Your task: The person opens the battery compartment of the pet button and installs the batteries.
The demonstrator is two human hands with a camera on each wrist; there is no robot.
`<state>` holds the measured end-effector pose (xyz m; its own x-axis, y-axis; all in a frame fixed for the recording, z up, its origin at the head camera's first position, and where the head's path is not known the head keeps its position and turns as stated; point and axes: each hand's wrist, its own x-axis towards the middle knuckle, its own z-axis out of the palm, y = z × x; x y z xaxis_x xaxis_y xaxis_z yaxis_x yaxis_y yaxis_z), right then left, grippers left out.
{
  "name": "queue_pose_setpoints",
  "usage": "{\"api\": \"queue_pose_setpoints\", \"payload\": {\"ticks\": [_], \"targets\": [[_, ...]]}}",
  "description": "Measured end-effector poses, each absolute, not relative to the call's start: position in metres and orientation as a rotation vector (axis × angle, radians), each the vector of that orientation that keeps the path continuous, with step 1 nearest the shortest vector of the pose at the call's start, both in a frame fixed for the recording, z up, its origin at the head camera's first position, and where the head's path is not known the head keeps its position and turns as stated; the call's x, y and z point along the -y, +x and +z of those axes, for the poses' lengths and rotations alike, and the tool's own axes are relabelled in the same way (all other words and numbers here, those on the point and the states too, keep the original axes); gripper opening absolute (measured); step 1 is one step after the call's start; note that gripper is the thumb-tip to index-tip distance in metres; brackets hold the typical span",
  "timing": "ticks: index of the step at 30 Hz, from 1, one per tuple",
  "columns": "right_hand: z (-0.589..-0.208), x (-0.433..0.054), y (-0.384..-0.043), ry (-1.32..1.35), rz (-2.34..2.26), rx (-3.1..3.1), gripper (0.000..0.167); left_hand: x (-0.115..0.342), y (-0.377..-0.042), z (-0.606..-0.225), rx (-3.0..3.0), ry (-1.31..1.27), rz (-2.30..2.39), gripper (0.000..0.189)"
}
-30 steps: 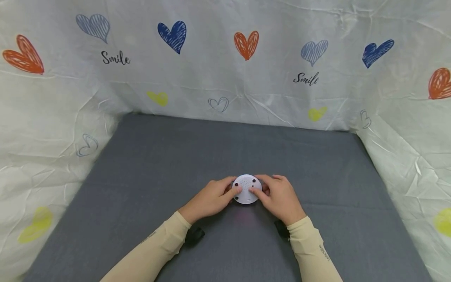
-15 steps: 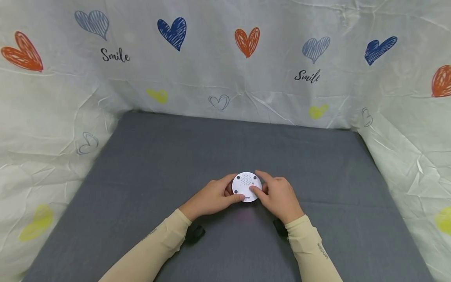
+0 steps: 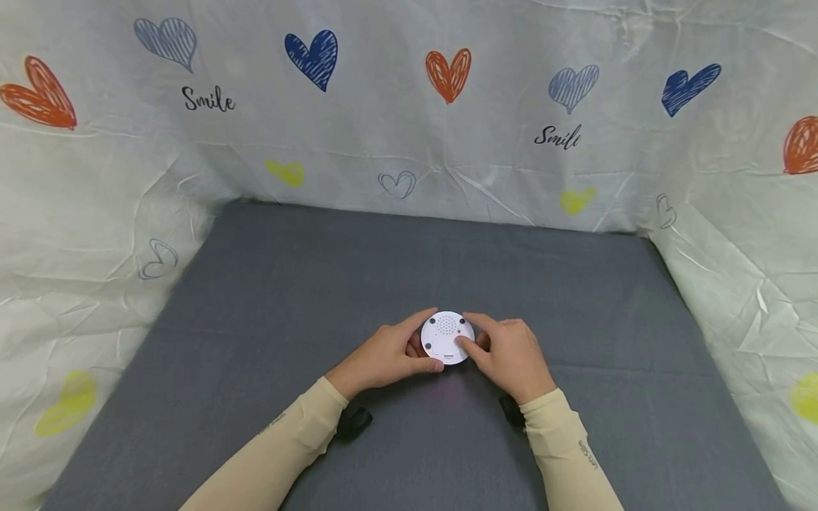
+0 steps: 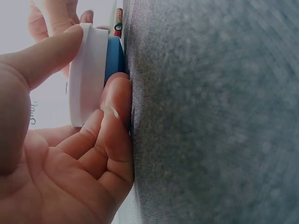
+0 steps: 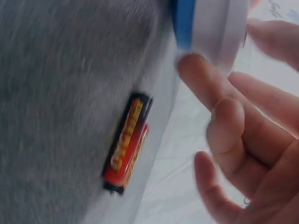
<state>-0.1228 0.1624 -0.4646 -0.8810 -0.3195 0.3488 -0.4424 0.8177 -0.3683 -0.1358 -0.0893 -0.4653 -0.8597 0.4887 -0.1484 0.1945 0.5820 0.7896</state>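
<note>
A round white device (image 3: 443, 342) with a speaker-hole grid and dark round feet faces up toward the head camera. Its far side is a blue part (image 4: 113, 58), close over the grey cloth in the left wrist view. My left hand (image 3: 378, 360) holds the left side, thumb at the lower rim and index finger along the upper left edge. From the right, my right hand (image 3: 515, 360) pinches it, thumb on the white face and index finger at the top right rim. Most of the blue side is hidden in the head view.
Two black-and-red batteries (image 5: 127, 142) lie side by side on the grey cloth (image 3: 383, 262) near my right hand, hidden in the head view. A white curtain (image 3: 371, 135) printed with hearts and "Smile" stands around the back and sides.
My left thumb has slid from the device's face down to its lower rim, and the left index finger reaches further along the top. The device has turned slightly, its face tilting more toward the camera.
</note>
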Motion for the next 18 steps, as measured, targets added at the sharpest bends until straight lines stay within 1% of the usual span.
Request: {"api": "queue_pose_setpoints", "payload": {"ticks": [4, 10, 18], "targets": [[-0.4626, -0.1672, -0.1241, 0.655, 0.664, 2.675, 0.047, 0.0892, -0.1367, -0.4658, -2.471, 0.560, 1.166, 0.091], [-0.4565, -0.1658, -0.1232, 0.870, 0.687, 2.652, 0.047, 0.0900, -0.1375, -0.4670, -2.469, 0.581, 1.165, 0.092], [-0.4580, -0.1641, -0.1204, 0.936, 0.654, 2.673, 0.048, 0.0900, -0.1373, -0.4713, -2.471, 0.646, 1.136, 0.092]]}}
